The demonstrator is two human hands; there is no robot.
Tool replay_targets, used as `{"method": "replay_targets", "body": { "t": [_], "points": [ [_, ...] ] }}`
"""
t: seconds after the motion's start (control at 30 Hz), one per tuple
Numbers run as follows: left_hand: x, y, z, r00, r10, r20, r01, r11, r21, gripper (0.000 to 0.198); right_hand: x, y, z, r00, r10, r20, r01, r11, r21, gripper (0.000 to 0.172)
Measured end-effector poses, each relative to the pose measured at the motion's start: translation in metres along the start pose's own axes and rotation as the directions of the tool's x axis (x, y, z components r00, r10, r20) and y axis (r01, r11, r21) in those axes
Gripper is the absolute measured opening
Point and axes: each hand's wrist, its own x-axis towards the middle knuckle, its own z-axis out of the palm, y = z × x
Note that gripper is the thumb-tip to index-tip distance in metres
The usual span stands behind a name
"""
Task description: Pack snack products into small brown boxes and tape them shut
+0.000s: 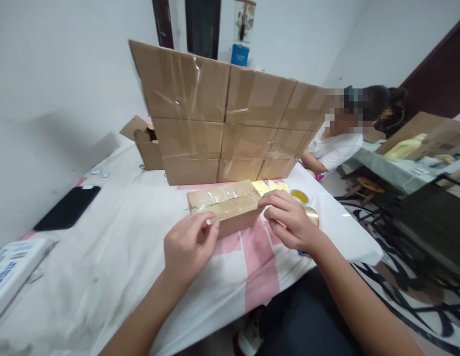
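Note:
A small brown cardboard box (pixel 237 220) lies on the cloth-covered table, with shiny clear tape along its top. My left hand (pixel 191 242) is at the box's near left corner, thumb and forefinger pinched on a small glossy bit that looks like tape. At the box's right end is my right hand (pixel 287 217), its fingers curled and the forefinger touching the corner; whether it holds anything is too small to tell. A tape roll (pixel 312 216) sits partly behind my right hand, and a yellow roll (pixel 299 196) lies just beyond it.
Behind the box stands a wall of stacked taped cartons (pixel 248 99). An open carton (pixel 150 151) is behind it at left. A black phone (pixel 69 207) and a white power strip (pixel 15 272) lie at left. Another person (pixel 337 143) sits at the right beyond the cartons.

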Motion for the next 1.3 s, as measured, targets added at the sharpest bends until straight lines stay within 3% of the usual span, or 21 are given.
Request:
{"method": "replay_targets", "body": {
  "t": [0.1,0.23,0.47,0.7,0.9,1.1,1.17,1.3],
  "points": [
    [0.002,-0.029,-0.014,0.998,0.037,0.051,-0.040,0.996,0.074,0.019,0.036,-0.009,0.011,0.994,-0.073,0.085,0.059,0.986,0.158,0.010],
    [-0.002,-0.054,-0.013,0.979,0.108,0.176,-0.130,0.984,0.121,0.020,0.085,-0.006,0.036,0.981,-0.077,0.176,0.024,0.959,0.282,0.010],
    [-0.009,-0.068,-0.002,0.961,0.276,0.033,-0.277,0.954,0.113,0.017,0.136,0.031,0.091,0.957,-0.034,0.290,-0.041,0.968,0.249,0.011],
    [-0.011,-0.074,0.002,0.955,0.278,-0.103,-0.275,0.960,0.045,0.016,0.139,0.035,0.107,0.957,-0.005,0.289,-0.067,0.969,0.238,0.012],
    [-0.014,-0.074,0.007,0.966,0.222,-0.134,-0.223,0.975,0.011,0.017,0.132,0.034,0.092,0.975,0.103,0.198,-0.165,0.930,0.329,0.012],
    [-0.015,-0.074,0.009,0.967,0.234,-0.103,-0.243,0.967,-0.077,0.018,0.113,0.026,0.044,0.960,0.272,0.066,-0.277,0.892,0.358,0.017],
    [-0.015,-0.074,0.009,0.970,0.224,-0.092,-0.233,0.968,-0.098,0.015,0.108,0.021,0.026,0.969,0.232,0.088,-0.247,0.926,0.284,0.016],
    [-0.016,-0.078,0.013,0.973,0.218,-0.076,-0.226,0.967,-0.116,0.020,0.105,0.005,-0.008,0.972,0.076,0.224,-0.063,0.996,-0.064,0.016]
  ]
}}
